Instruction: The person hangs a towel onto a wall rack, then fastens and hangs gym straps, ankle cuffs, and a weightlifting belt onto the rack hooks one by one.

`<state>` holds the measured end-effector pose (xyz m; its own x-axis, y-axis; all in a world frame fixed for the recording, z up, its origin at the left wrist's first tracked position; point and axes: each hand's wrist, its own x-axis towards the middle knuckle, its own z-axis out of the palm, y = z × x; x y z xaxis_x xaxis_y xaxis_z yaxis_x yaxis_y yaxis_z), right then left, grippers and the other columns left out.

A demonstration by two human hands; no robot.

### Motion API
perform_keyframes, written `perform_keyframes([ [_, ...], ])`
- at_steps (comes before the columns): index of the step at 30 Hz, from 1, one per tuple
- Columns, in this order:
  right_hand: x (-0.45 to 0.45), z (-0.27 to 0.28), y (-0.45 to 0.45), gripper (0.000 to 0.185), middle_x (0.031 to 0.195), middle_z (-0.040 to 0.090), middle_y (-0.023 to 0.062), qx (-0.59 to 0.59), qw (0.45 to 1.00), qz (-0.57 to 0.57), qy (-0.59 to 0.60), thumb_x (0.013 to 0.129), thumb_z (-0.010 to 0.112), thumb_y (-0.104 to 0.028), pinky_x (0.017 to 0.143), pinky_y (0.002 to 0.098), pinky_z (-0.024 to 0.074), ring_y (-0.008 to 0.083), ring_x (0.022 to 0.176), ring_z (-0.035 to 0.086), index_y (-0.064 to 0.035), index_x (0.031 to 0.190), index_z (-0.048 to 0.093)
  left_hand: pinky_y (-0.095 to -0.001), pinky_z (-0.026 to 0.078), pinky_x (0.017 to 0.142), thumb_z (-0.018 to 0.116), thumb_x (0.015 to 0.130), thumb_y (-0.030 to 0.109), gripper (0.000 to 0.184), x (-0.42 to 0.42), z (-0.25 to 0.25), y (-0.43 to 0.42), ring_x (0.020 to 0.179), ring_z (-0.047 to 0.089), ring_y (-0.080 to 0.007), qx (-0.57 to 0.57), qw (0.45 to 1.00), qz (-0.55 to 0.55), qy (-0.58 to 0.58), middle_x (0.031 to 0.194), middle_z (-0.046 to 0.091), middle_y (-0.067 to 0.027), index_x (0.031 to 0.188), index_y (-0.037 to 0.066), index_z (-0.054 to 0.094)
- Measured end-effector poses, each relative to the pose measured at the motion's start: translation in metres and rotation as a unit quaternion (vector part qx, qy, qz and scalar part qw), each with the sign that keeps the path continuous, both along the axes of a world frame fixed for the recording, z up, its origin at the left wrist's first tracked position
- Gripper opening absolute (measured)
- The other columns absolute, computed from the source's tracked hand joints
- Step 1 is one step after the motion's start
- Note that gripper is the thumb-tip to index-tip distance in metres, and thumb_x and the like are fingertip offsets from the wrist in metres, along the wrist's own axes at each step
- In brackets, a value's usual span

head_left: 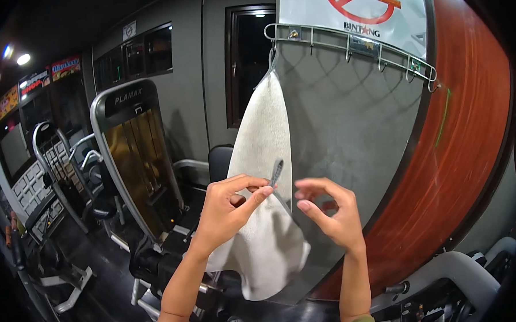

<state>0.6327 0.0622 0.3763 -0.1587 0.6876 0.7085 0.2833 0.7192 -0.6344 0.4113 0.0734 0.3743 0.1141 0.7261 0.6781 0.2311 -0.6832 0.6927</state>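
A white towel [262, 132] hangs by a grey loop from the left end of a metal hook rack [333, 41] on the wall. In front of the towel, my left hand [228, 211] pinches a thin grey strap [278, 170] between thumb and forefinger. One end of the strap sticks up above the fingertips, and the rest slants down to the right. To the right of the strap, my right hand [332, 212] is raised with thumb and fingers apart, holding nothing. Its fingertips are slightly blurred.
A tall weight machine [134, 160] stands at the left, with more gym equipment behind it. A red-brown curved panel [463, 112] runs down the right side. Grey machine parts [453, 279] are at the lower right. A no-smoking sign [352, 13] is above the rack.
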Motion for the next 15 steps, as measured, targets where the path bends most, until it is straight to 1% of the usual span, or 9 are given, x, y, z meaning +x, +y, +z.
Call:
perform_keyframes([
  [1, -0.009, 0.007, 0.008, 0.025, 0.089, 0.073, 0.0007, 0.007, 0.999, 0.025, 0.03, 0.084, 0.079, -0.016, 0.054, 0.0219, 0.0447, 0.0081, 0.077, 0.065, -0.0082, 0.107, 0.074, -0.0206, 0.026, 0.043, 0.074, 0.092, 0.015, 0.017, 0.0, 0.007, 0.001, 0.052, 0.037, 0.0012, 0.006, 1.0, -0.003, 0.001, 0.085, 0.071, -0.0026, 0.101, 0.001, 0.076],
  [4, -0.027, 0.025, 0.035, 0.025, 0.088, 0.073, 0.0023, -0.001, 0.996, 0.057, 0.065, 0.085, 0.08, -0.018, 0.055, 0.021, 0.0445, 0.0077, 0.073, 0.065, -0.0055, 0.106, 0.074, -0.0164, 0.029, 0.046, 0.072, 0.093, 0.008, 0.015, -0.003, 0.024, 0.011, 0.06, 0.044, 0.0028, 0.03, 0.998, -0.023, 0.05, 0.085, 0.068, -0.0019, 0.098, -0.005, 0.073],
  [6, -0.035, 0.033, 0.052, 0.022, 0.087, 0.073, 0.0028, -0.015, 0.996, 0.051, 0.076, 0.088, 0.079, -0.018, 0.054, 0.0202, 0.0449, 0.0078, 0.072, 0.065, -0.0033, 0.103, 0.075, -0.0218, 0.025, 0.043, 0.075, 0.092, 0.015, 0.019, -0.006, 0.03, 0.024, 0.051, 0.036, 0.0014, 0.032, 0.999, -0.033, 0.017, 0.085, 0.073, -0.0047, 0.099, -0.002, 0.075],
  [7, -0.04, 0.037, 0.058, 0.02, 0.087, 0.073, 0.0027, -0.022, 0.989, 0.086, 0.116, 0.088, 0.078, -0.018, 0.054, 0.0203, 0.0456, 0.0081, 0.072, 0.066, -0.0031, 0.102, 0.075, -0.0223, 0.024, 0.043, 0.075, 0.092, 0.019, 0.021, -0.006, 0.037, 0.028, 0.05, 0.034, 0.001, 0.052, 0.998, -0.027, 0.015, 0.077, 0.07, -0.0026, 0.098, -0.002, 0.075],
  [8, -0.043, 0.042, 0.064, 0.019, 0.087, 0.073, 0.0026, -0.028, 0.98, 0.121, 0.154, 0.089, 0.078, -0.017, 0.054, 0.0203, 0.0463, 0.0084, 0.073, 0.066, -0.0029, 0.101, 0.075, -0.0223, 0.024, 0.043, 0.075, 0.092, 0.019, 0.021, -0.009, 0.044, 0.033, 0.05, 0.034, 0.001, 0.058, 0.998, -0.03, 0.015, 0.077, 0.07, -0.0026, 0.098, -0.002, 0.075],
  [10, -0.05, 0.051, 0.07, 0.019, 0.089, 0.073, 0.0038, 0.002, 0.983, 0.113, 0.146, 0.09, 0.077, -0.017, 0.051, 0.0199, 0.047, 0.009, 0.075, 0.068, -0.0027, 0.102, 0.075, -0.023, 0.024, 0.043, 0.074, 0.093, 0.023, 0.024, -0.014, 0.057, 0.045, 0.051, 0.034, 0.0004, 0.037, 0.998, -0.015, 0.039, 0.065, 0.062, 0.0012, 0.095, -0.001, 0.075],
  [11, -0.053, 0.057, 0.071, 0.02, 0.09, 0.074, 0.0047, 0.001, 0.982, 0.102, 0.161, 0.09, 0.077, -0.017, 0.05, 0.0192, 0.0466, 0.009, 0.076, 0.069, -0.0023, 0.103, 0.075, -0.0241, 0.025, 0.044, 0.073, 0.095, 0.025, 0.026, -0.015, 0.063, 0.052, 0.052, 0.036, -0.0004, 0.046, 0.998, -0.013, 0.045, 0.057, 0.053, 0.0038, 0.092, -0.001, 0.074],
  [14, -0.063, 0.072, 0.083, 0.023, 0.093, 0.075, 0.0061, 0.026, 0.982, 0.067, 0.172, 0.09, 0.076, -0.015, 0.048, 0.0172, 0.0469, 0.0086, 0.081, 0.071, -0.0015, 0.109, 0.073, -0.024, 0.027, 0.044, 0.072, 0.095, 0.025, 0.026, -0.016, 0.084, 0.072, 0.052, 0.038, -0.0004, 0.102, 0.994, -0.014, 0.042, 0.057, 0.054, 0.002, 0.092, -0.001, 0.071],
  [15, -0.067, 0.076, 0.087, 0.023, 0.092, 0.075, 0.0059, 0.047, 0.98, 0.06, 0.185, 0.09, 0.076, -0.014, 0.049, 0.0173, 0.0482, 0.0083, 0.081, 0.07, -0.0017, 0.11, 0.073, -0.022, 0.032, 0.046, 0.071, 0.096, 0.025, 0.025, -0.014, 0.086, 0.085, 0.053, 0.042, -0.0008, 0.117, 0.992, -0.041, 0.012, 0.06, 0.058, 0.001, 0.096, 0.0, 0.069],
])
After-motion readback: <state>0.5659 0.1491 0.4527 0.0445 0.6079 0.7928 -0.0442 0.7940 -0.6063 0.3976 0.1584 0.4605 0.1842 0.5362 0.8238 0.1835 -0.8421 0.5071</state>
